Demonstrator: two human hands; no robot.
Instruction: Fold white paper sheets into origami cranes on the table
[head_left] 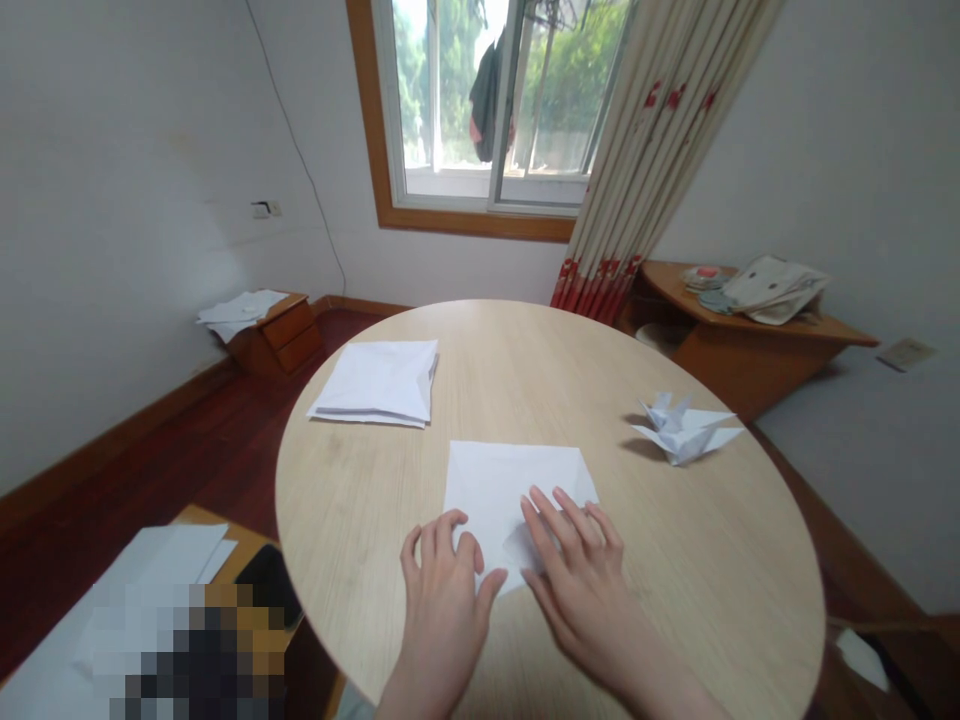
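A white sheet of paper [491,480] lies flat on the round table in front of me, with faint creases near its corners. My right hand [581,560] rests on the right part of the sheet, palm down, fingers stretched and a little spread. At the sheet's lower left edge is my left hand [446,590], its fingers bent and apart, its thumb by the near edge. It holds nothing that I can see. Both hands partly cover the near part of the paper.
A stack of white paper [375,380] lies at the left of the round table [525,350]. Folded paper cranes [682,430] stand at the right. On a lower wooden surface at the left are more white sheets [127,580] and a dark object [266,585].
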